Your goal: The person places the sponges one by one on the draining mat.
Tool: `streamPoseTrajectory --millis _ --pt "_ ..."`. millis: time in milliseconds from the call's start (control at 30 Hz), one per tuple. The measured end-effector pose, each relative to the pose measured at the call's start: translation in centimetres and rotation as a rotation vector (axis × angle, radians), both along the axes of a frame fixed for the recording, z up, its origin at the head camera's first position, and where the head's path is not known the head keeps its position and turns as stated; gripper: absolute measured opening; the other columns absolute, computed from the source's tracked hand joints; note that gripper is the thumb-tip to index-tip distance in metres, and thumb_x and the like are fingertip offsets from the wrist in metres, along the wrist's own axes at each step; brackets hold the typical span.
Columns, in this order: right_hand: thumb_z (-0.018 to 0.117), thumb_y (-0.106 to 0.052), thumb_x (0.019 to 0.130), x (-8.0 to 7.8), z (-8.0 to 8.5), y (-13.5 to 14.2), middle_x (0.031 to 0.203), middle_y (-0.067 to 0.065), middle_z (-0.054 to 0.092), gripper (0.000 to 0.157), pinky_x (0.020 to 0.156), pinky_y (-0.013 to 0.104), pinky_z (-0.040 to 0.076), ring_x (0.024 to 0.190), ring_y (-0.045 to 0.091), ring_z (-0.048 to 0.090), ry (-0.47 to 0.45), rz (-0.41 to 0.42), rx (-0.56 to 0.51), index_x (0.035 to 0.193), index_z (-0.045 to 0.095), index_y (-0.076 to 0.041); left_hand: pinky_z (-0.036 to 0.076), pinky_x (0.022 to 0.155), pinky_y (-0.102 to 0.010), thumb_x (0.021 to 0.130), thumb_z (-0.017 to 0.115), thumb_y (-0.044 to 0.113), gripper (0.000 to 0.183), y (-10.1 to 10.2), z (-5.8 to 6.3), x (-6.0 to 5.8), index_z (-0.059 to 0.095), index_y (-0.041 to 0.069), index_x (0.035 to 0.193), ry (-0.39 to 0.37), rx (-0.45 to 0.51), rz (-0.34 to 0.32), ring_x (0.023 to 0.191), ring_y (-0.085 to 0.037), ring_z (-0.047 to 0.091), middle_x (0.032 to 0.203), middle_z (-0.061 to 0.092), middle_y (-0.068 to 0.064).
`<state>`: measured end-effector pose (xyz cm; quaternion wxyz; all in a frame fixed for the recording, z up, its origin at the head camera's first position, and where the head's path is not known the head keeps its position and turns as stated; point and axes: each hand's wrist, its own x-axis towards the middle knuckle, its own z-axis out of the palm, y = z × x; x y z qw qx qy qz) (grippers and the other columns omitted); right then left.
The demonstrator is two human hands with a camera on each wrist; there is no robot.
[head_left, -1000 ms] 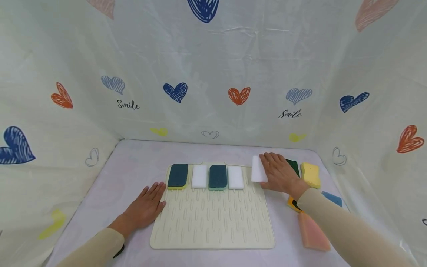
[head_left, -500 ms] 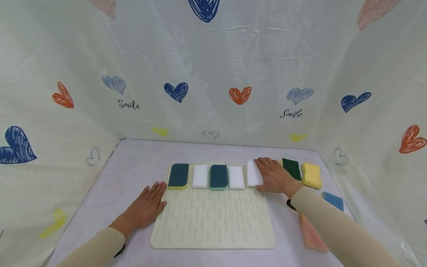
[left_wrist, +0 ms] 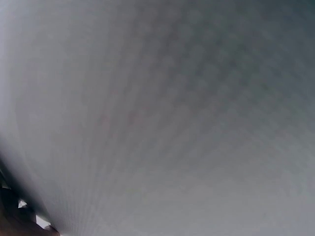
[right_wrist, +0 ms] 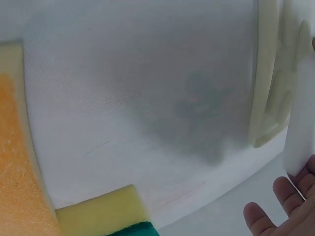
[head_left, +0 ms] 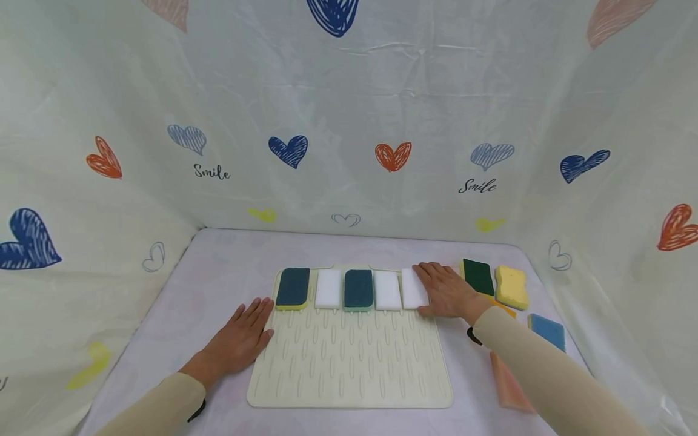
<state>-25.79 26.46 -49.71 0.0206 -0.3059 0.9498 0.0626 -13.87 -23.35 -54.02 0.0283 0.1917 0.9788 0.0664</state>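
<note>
A cream ridged mat [head_left: 349, 369] lies on the table. Along its far edge runs a row of sponges: a dark blue one on yellow [head_left: 292, 287], a white one [head_left: 328, 289], a dark blue one on pale green [head_left: 358, 289] and another white one [head_left: 388, 290]. At the row's right end, my right hand [head_left: 447, 292] grips one more white sponge [head_left: 412, 289] between thumb and fingers. In the right wrist view, fingertips [right_wrist: 288, 194] reach the end of that white sponge [right_wrist: 300, 132]. My left hand [head_left: 240, 336] rests flat at the mat's left edge, fingers straight.
Right of the mat lie a dark green scourer sponge [head_left: 477, 277], a yellow sponge [head_left: 511, 286], an orange one [head_left: 503, 307], a blue one [head_left: 548, 330] and a pink one [head_left: 509, 384] partly under the forearm. A heart-patterned curtain [head_left: 349, 200] encloses the table.
My right hand has moved the white sponge left and slightly nearer, from beyond the mat's corner to beside the row. My left hand has stayed in place.
</note>
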Motion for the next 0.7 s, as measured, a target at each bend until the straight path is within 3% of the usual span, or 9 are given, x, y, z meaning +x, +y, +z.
streamPoseTrajectory --millis 700 --pt "0.069 -0.059 0.092 -0.08 -0.05 -0.22 0.165 0.019 0.040 0.099 0.121 0.061 0.035 0.151 0.041 0.040 -0.103 -0.060 0.045 0.163 0.031 -0.001 0.028 0.125 -0.063 0.113 0.047 0.037 0.068 -0.08 -0.08 0.06 0.030 -0.004 0.164 0.001 0.005 -0.001 0.158 -0.042 0.032 0.169 0.034 -0.021"
